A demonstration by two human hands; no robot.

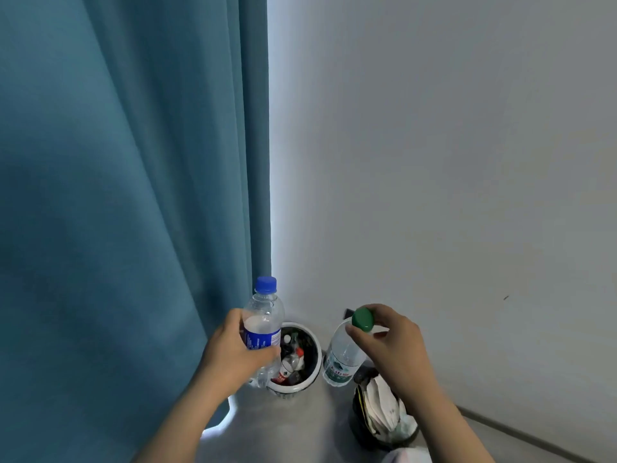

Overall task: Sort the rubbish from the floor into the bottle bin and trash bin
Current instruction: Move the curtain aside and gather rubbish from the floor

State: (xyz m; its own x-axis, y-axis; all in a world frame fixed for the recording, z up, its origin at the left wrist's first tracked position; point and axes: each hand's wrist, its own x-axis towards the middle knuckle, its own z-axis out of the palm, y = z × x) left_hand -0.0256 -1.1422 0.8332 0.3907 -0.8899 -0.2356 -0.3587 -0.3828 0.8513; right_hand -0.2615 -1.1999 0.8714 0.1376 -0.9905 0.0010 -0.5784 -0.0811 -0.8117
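My left hand (233,352) grips a clear bottle with a blue cap and blue label (262,315), held upright just left of and above the white bottle bin (314,369). That bin holds several bottles. My right hand (390,342) pinches the neck of a clear bottle with a green cap and green label (344,355), which hangs between the two bins. The dark trash bin (359,426) at the lower right is stuffed with white paper and wrappers.
A teal curtain (133,195) hangs on the left down to the floor. A pale wall (434,162) fills the right. The bins stand on a grey floor (283,426) in the corner where curtain and wall meet.
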